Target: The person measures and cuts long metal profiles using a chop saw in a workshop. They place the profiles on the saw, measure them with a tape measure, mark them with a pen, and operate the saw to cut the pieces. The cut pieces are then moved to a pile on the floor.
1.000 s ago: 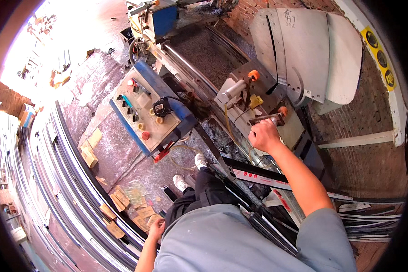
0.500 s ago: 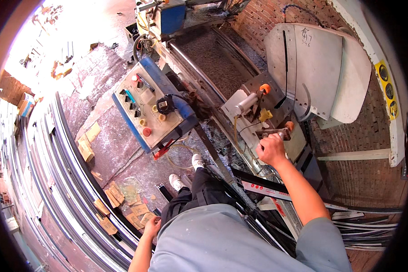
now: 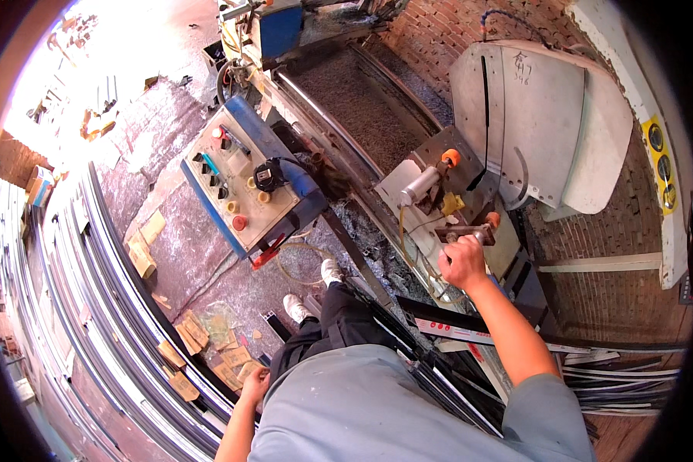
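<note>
My right hand (image 3: 463, 262) reaches out to the saw-like machine and is closed round the silver cylinder of a clamp with an orange cap (image 3: 493, 219). Most of that cylinder is hidden under my fingers. Beyond it, on the metal work plate, a second silver clamp cylinder (image 3: 421, 185) ends in another orange cap (image 3: 450, 158). A yellow piece (image 3: 452, 203) sits between the two. Low at my left hip hangs my left hand (image 3: 256, 383), its fingers curled in; whatever they may hold is hidden.
A blue-edged control box (image 3: 242, 181) with buttons and a black tape measure (image 3: 269, 175) stands ahead. Long metal profiles (image 3: 123, 339) cover the floor on the left, with cardboard pieces (image 3: 195, 331) beside them. A large grey guard (image 3: 535, 127) rises at right. More strips (image 3: 620, 385) lie at lower right.
The view has shifted slightly, so the control box sits a little further left. My right hand remains on the clamp cylinder, and my left hand stays by my hip.
</note>
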Demonstrator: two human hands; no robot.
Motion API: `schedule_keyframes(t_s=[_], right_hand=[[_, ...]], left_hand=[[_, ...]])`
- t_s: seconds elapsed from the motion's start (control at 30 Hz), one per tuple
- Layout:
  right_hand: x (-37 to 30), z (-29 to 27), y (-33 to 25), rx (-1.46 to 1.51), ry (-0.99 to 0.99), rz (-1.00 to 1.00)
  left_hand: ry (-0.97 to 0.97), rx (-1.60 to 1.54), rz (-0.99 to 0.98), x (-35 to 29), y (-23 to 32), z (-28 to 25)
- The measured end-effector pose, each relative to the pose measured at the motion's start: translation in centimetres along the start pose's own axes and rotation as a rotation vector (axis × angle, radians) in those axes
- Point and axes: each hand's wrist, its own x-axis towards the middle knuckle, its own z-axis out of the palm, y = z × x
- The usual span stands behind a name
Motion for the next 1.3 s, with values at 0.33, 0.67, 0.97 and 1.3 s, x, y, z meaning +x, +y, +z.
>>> schedule_keyframes(t_s=[0.33, 0.67, 0.97, 1.3], right_hand=[[-1.6, 0.1, 0.6, 0.035, 0.040, -0.005], [-3.5, 0.9, 2.0, 0.018, -0.013, 0.042], [-3.8, 1.0, 2.2, 0.031, 0.014, 0.024], [-4.1, 1.4, 2.6, 0.055, -0.002, 0.020]], left_hand=[[-0.024, 0.013, 0.006, 1.3, 0.2, 0.1], [-0.006, 0.046, 0.024, 3.0, 0.3, 0.8], [0.030, 0.003, -0.009, 3.4, 0.0, 0.8], [-0.022, 0.091, -0.028, 4.7, -0.7, 1.3]])
